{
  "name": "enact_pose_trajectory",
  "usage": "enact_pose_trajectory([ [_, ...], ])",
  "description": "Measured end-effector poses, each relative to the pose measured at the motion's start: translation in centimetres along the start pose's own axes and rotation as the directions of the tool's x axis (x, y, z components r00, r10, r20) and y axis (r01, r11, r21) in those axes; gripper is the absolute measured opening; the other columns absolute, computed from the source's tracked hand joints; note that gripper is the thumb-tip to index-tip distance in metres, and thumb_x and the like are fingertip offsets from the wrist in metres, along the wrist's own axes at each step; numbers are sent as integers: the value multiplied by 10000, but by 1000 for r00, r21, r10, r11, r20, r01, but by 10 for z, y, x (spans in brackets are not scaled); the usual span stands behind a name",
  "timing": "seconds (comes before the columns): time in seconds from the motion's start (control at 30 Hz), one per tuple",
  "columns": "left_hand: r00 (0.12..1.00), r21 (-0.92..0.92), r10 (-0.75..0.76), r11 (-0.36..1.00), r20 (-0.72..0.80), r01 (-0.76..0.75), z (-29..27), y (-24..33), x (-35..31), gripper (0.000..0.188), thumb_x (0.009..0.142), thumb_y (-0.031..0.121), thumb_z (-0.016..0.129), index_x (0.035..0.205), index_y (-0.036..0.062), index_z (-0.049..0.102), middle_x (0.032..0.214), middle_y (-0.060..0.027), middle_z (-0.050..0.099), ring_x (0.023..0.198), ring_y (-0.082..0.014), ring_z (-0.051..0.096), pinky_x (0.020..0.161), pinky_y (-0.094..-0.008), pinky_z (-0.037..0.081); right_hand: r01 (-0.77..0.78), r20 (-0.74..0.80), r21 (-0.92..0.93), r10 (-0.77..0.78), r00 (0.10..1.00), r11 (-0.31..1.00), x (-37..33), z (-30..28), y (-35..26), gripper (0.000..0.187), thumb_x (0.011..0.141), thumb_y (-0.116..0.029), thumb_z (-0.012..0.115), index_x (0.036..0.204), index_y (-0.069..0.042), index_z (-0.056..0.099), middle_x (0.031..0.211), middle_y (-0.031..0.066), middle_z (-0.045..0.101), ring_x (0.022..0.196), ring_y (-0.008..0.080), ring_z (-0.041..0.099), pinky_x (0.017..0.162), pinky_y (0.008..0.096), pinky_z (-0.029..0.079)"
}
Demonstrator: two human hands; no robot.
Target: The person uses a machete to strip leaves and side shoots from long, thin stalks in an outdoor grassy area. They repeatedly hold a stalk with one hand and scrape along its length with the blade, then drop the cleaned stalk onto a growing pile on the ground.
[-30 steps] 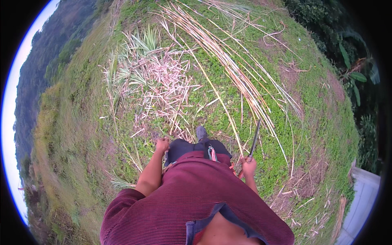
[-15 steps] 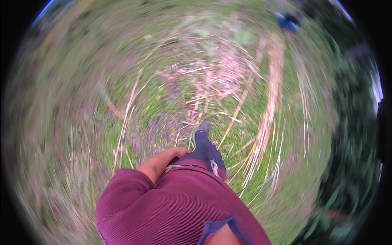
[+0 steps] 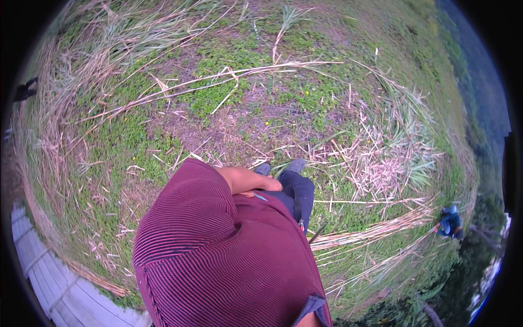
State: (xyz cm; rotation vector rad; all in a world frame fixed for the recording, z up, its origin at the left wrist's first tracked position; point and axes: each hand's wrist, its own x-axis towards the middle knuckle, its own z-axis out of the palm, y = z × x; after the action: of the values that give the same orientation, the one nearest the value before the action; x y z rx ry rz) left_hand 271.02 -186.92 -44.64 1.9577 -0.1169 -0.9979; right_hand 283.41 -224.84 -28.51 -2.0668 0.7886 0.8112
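My left hand is at the front of my waist, over the top of my dark trousers. Its fingers are small and partly turned from sight, so their grip cannot be made out. Beside it, a small grey-blue strip shows at the hem of my maroon ribbed shirt. My right hand is out of sight behind my body. Past my right hip a thin dark stick-like thing pokes out; what holds it is hidden. My grey shoes stand on grass and dry litter.
Long cut stalks lie in a bundle to my right, with a heap of leaves and chips ahead of it. More stalks cross the ground in front. Another person is far right. Grey slatted panels lie at lower left.
My view has swung left, so the stalk bundle and litter heap now sit farther right. The grey panels have come into sight. My left hand stays at my waist.
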Motion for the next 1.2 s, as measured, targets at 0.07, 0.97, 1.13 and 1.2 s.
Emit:
enact_pose_trajectory([
  [0.07,987,-30,-49,999,-153,45,-9,3,0,311,841,296,529,1037,104,674,1068,-138,682,1044,-340,627,889,-582,389,25,48,-32,-23,999,999,17,10,-29,425,926,-327,451,1036,60,587,941,226,683,851,365,687,729,446,555],
  [0.97,-28,-773,-781,612,-624,169,-235,-129,-186,155,784,216,615,861,85,642,924,-106,677,1021,-303,574,898,-441,397,113,374,-634,175,911,765,88,313,-380,490,1011,-283,264,1159,106,522,956,230,678,776,342,700,653,413,588],
  [1.13,-126,-974,-971,214,-203,-74,-256,-338,-192,204,816,267,632,882,76,655,966,-141,669,979,-347,613,857,-477,479,184,340,-713,104,935,677,19,430,-367,381,991,-247,437,1165,76,540,899,185,677,783,314,697,591,412,560],
  [1.2,-21,-995,-995,103,-102,-3,-263,-427,-210,209,823,247,614,920,70,669,969,-164,664,937,-353,648,831,-484,510,228,332,-776,74,940,589,-44,497,-376,225,904,-104,590,1074,34,538,868,166,683,767,300,712,532,367,559],
])
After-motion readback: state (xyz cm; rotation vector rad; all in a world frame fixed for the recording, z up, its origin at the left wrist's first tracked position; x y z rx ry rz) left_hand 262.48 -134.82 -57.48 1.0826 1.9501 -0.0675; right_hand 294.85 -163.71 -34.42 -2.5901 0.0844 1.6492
